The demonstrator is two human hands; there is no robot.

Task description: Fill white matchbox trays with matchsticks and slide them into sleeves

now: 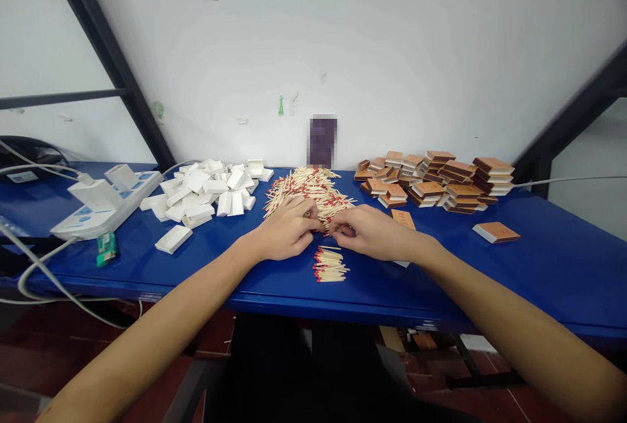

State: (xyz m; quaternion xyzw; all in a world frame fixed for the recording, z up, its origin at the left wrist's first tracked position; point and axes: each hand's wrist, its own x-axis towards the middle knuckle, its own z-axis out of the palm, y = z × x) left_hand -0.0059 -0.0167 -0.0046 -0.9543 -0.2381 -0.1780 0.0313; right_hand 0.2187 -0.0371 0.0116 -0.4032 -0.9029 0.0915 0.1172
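Observation:
A large heap of red-tipped matches (pixel 313 187) lies at the middle back of the blue table. My left hand (pixel 290 227) rests at its near edge, fingers curled and thumb bent in. Opposite it, my right hand (pixel 360 230) has its fingers drawn together by the same edge of the heap. The two sets of fingertips almost meet; whatever lies between the fingers of either hand is too small to make out. Just below the hands is a small row of matches (pixel 330 265), heads to the left. A matchbox (pixel 402 218) is partly hidden behind my right forearm.
White matchbox trays (pixel 206 188) are piled at left, with one single tray (pixel 174 239) nearer. Stacks of brown matchboxes (pixel 435 180) stand at right, and one matchbox (pixel 496 232) lies apart. A power strip (pixel 93 214) with cables and a green packet (pixel 106 249) occupy the far left.

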